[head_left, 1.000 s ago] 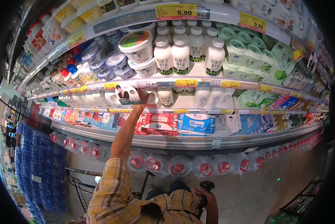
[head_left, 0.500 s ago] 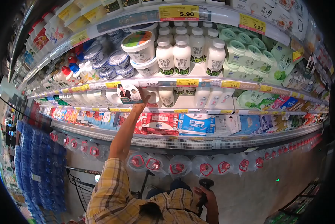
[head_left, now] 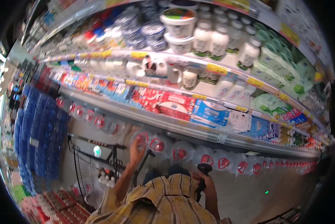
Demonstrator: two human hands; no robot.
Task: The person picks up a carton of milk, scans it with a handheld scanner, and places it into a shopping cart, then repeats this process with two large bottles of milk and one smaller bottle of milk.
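Observation:
My left hand (head_left: 137,150) is low in front of the chiller, its fingers extended and nothing seen in them. It overlaps a clear bottle with a red handle (head_left: 141,136); whether they touch is unclear. My right hand (head_left: 205,180) is closed round a black handle (head_left: 204,168) near my waist. A white jug with a person's picture on its label (head_left: 155,68) stands on the lower dairy shelf, away from both hands.
Bagged dairy packs (head_left: 175,105) lie along the chiller's bottom tier. Large clear bottles (head_left: 181,151) line the floor below. A black cart (head_left: 94,142) and stacked blue water packs (head_left: 40,130) are at the left.
My left hand has let go of the white jug and come down from the shelf toward me. The view has turned and tilted. My right hand still holds the black handle.

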